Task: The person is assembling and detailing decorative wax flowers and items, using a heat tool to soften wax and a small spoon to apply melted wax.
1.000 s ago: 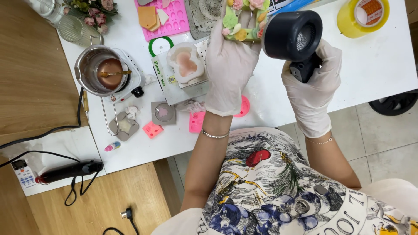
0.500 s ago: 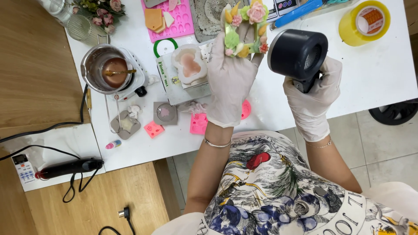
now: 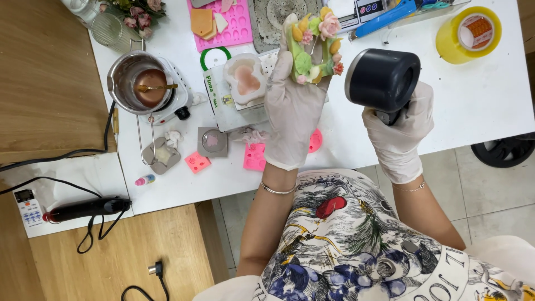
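My left hand (image 3: 292, 106), in a white glove, holds a green wreath-shaped piece (image 3: 314, 47) decorated with small pink, yellow and green flowers, raised above the white table (image 3: 490, 95). My right hand (image 3: 398, 131), also gloved, grips the handle of a black heat gun (image 3: 382, 81). The gun's round barrel sits just right of the wreath piece, level with it.
A metal melting pot (image 3: 139, 83) with brownish liquid stands on a small hot plate at left. A pink silicone mould (image 3: 228, 25), a white mould with pink filling (image 3: 245, 78), small pink moulds (image 3: 254, 157), a yellow tape roll (image 3: 468, 33) and a black tool with cord (image 3: 89, 209) lie around.
Both hands have come down toward me, with the wreath piece and the heat gun still held. The view has shifted slightly.
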